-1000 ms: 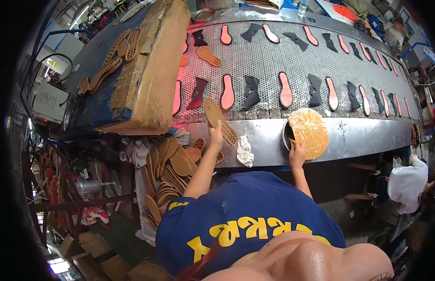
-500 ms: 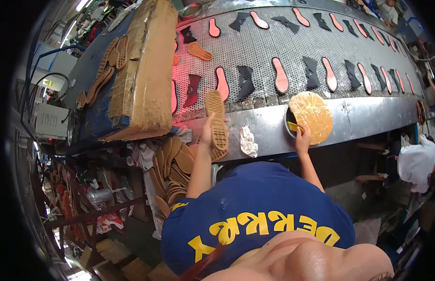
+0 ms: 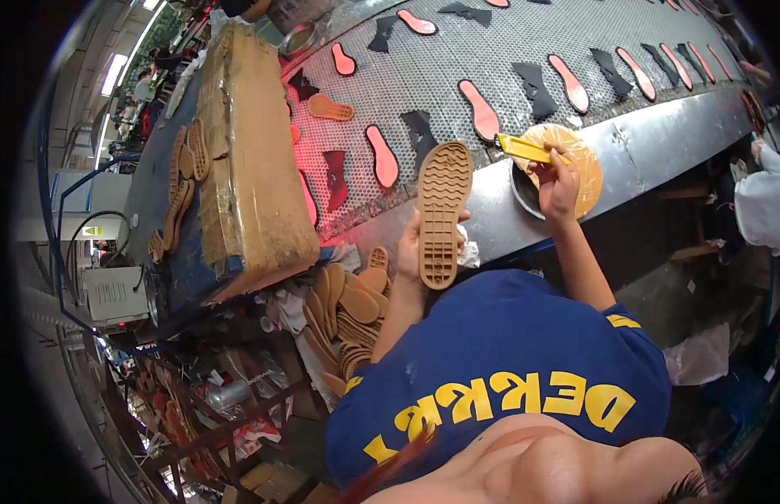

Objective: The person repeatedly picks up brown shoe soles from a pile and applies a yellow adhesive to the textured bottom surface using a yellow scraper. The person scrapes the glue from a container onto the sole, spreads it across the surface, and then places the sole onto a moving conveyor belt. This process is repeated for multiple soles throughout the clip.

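Note:
My left hand (image 3: 412, 249) holds a tan rubber shoe sole (image 3: 443, 212) upright, tread side facing me, over the steel edge of a mesh conveyor (image 3: 491, 50). My right hand (image 3: 555, 181) grips a yellow-handled brush (image 3: 528, 149) above a round tin (image 3: 566, 168) with glue-caked rim, which sits on the steel ledge. Pink insoles (image 3: 382, 155) and black cut pieces (image 3: 421, 130) lie in rows on the conveyor beyond both hands.
A worn cardboard box (image 3: 247, 168) stands at the left end of the conveyor, with tan soles (image 3: 182, 181) lying beside it. A stack of tan soles (image 3: 348, 315) sits below the ledge by my left arm. A person in white (image 3: 764, 197) is at the right.
My left hand lifted the tan sole up in front of me and turned its tread toward me. My right hand raised the yellow brush out over the tin.

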Demonstrator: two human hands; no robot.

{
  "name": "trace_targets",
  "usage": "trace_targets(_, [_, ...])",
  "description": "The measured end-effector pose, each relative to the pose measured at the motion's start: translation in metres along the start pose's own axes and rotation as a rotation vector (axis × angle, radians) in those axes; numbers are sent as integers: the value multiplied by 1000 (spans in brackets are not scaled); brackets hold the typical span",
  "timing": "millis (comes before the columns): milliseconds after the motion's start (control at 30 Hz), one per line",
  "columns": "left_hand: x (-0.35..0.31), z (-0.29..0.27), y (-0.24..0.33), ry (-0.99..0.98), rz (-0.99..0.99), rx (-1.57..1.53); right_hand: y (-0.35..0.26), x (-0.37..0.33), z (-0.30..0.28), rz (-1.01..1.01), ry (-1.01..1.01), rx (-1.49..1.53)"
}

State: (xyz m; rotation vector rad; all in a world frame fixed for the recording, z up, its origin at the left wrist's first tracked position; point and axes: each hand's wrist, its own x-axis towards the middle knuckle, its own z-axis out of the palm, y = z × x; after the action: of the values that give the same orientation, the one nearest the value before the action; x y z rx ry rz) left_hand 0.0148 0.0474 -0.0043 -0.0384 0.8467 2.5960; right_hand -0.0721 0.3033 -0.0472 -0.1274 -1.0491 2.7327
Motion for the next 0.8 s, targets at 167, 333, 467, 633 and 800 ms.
trace_targets(167, [1, 18, 4, -63, -53, -50, -15, -30, 58, -257, -181, -295])
trace_targets(333, [0, 32, 5, -75, -41, -49, -17, -42, 83, -768, -335, -982])
trace_targets(467, [0, 43, 4, -91, -52, -46, -10, -43, 86, -837, -329, -1041])
trace_targets(633, [2, 34, -3, -41, -105, 30, -6, -48, 90, -862, -349, -1067])
trace_targets(800, [1, 40, 1, 47, -101, 61, -5, -49, 89, -769, -470, -1035])
